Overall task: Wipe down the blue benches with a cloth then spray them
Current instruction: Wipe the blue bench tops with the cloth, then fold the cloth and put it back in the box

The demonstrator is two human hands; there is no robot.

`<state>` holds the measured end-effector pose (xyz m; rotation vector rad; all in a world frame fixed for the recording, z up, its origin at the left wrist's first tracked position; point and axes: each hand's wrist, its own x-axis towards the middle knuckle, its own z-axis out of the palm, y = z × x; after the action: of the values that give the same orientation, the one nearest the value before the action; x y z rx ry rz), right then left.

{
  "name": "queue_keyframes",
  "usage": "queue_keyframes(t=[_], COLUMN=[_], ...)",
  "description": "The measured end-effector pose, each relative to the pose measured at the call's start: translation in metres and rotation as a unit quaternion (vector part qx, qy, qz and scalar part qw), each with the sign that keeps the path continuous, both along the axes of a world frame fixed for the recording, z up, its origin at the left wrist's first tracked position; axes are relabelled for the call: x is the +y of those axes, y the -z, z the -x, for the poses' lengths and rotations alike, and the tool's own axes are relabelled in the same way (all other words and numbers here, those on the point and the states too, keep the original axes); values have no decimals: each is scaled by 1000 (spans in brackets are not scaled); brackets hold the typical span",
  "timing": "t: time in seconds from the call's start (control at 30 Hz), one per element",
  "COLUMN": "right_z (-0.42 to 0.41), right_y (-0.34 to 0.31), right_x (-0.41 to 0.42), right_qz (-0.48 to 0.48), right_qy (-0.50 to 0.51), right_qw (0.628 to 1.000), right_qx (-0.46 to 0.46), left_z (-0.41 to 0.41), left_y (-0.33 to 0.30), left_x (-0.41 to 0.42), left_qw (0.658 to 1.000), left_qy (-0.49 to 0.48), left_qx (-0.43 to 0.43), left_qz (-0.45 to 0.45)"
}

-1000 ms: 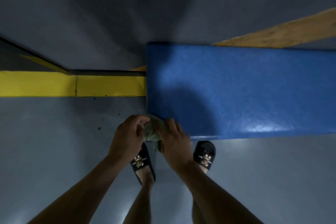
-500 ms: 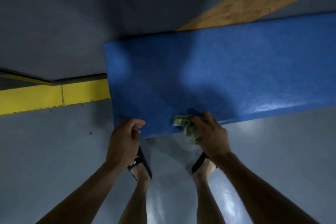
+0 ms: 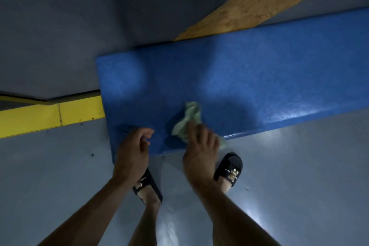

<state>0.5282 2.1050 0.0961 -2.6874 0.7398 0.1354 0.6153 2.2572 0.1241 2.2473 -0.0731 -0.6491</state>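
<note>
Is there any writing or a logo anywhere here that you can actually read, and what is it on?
"BEAR", faintly, on the strap of the right black slipper, beside a small gold bear figure.
Small pale lettering on the strap of the left black slipper: too blurred to read.
Blue bench, green cloth, yellow strip: no text.

Bare forearms, black slides (image 3: 229, 170)

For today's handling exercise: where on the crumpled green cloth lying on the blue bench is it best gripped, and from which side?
Probably the bunched near end of the green cloth, from above, where the right hand presses it on the blue bench; its far end lies loose.
</note>
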Motion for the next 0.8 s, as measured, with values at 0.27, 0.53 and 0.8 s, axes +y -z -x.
queue_keyframes(t=[0.27, 0.53, 0.8], right_z=[-6, 43, 93], right_y=[17, 11, -40], right_x=[-38, -239, -379], right_qz=[17, 89, -63], right_qy=[-330, -206, 85], right_qw=[938, 973, 993], right_qx=[-107, -44, 46], left_z=[-6, 18, 46], left_y=[-6, 0, -37], left_x=[-31, -140, -272], left_qw=[998, 997, 988], left_qy=[27, 79, 151], left_qx=[-38, -8, 22], left_qz=[-50, -11, 34])
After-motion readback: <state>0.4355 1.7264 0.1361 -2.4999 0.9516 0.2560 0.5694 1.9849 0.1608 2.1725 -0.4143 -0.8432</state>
